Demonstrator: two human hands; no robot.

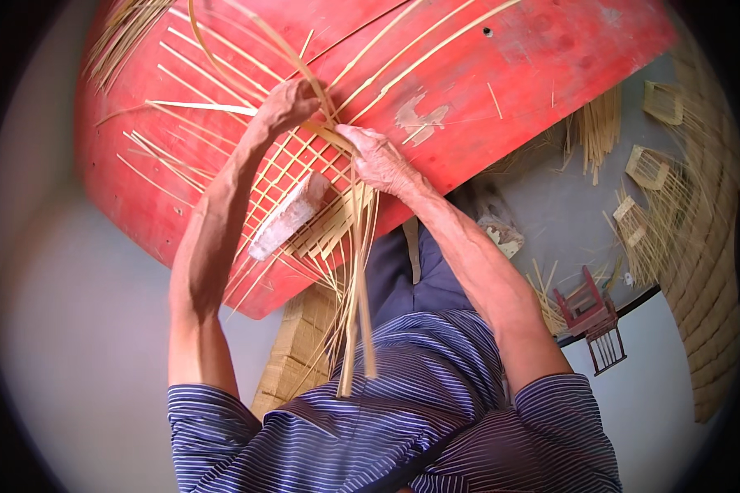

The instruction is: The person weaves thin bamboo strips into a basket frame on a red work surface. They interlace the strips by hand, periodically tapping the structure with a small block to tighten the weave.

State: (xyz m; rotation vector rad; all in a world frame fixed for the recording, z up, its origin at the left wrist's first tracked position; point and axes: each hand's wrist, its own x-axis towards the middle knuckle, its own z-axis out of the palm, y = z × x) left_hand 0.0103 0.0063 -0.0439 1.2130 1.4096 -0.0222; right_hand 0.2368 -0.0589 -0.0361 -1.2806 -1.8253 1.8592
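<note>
On the red board [551, 90] lies an open woven grid of pale bamboo strips [284, 168], its loose ends fanning out on several sides. A whitish oblong block [288, 216] rests on the weave. My left hand [292, 103] is at the upper corner of the grid, fingers closed on the upright bamboo strips, with the fingertips partly hidden. My right hand [368, 154], just below and to its right, pinches a flat bamboo strip [321, 130] at the edge of the weave. Long strips hang from there down over my striped shirt.
A bundle of thin strips [123, 37] lies on the board's upper left. Beyond the board's right edge, partly woven pieces [645, 168] and cut strips [596, 131] lie on the grey floor, near a small dark red chair [592, 312] and a woven mat [707, 329]. A wooden support [275, 378] stands below the board.
</note>
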